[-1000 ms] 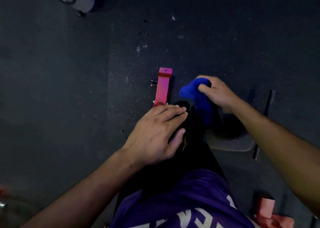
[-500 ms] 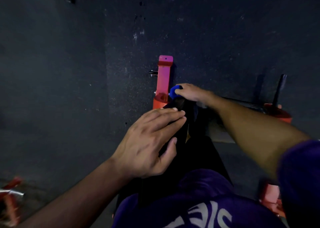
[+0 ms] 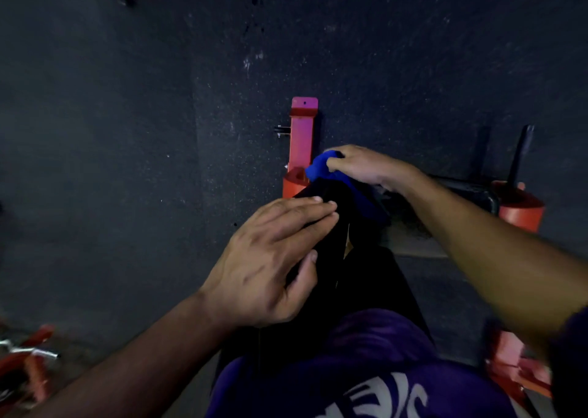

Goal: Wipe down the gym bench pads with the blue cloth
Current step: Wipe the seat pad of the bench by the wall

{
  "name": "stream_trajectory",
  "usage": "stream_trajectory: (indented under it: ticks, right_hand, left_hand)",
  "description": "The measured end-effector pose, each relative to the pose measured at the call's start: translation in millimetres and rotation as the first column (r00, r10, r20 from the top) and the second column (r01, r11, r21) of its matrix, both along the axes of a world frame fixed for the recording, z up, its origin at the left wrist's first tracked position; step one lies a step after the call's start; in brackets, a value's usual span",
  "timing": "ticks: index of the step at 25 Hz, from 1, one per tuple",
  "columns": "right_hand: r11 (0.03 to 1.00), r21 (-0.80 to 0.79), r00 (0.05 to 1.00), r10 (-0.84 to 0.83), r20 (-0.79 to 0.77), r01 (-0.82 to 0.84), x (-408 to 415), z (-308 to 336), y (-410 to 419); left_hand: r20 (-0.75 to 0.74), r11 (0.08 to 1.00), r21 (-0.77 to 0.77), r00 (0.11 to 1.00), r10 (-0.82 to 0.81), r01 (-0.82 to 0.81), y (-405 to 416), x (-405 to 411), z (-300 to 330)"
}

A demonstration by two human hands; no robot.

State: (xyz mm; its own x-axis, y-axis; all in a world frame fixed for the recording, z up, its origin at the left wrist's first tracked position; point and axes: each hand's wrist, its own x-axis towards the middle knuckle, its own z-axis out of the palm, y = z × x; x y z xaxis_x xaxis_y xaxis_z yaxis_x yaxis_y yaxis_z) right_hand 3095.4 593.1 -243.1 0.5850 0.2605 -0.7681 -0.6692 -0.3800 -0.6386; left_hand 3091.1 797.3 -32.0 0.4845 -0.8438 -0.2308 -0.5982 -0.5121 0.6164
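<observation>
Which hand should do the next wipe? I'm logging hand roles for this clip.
The right hand. It already grips the blue cloth at the far end of the black pad. The left hand holds no cloth; its fingers lie flat on the pad, so it likely just steadies.

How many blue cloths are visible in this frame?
1. The blue cloth is bunched in the right hand at the far end of the black bench pad; its tail trails down the pad's right side.

A single head-worn camera looks steeply down from the person's own eye level, close over both forearms. It faces forward across the dark bench pad [image 3: 366, 284] to the speckled floor [image 3: 127, 131] beyond.
</observation>
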Motion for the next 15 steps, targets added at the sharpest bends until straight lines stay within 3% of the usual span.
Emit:
stream_trajectory:
  ticks: [5,8,15]
  right_hand:
    - [0.984,-0.161,0.996,-0.066,0.062,0.075,-4.2,-38.4,9.0]
    - [0.964,-0.265,0.999,-0.025,-0.031,0.016,0.4,-69.8,10.8]
    - [0.976,-0.167,0.990,0.141,-0.002,-0.139,3.3,-53.2,8.3]
  left_hand:
    - [-0.014,1.000,0.006,1.000,-0.010,0.010,-0.7,0.0,-0.3]
    - [0.013,0.999,0.037,0.999,-0.029,0.029,-0.5,1.4,1.0]
    - [0.022,0.999,0.020,0.999,-0.032,0.032,1.2,0.0,0.0]
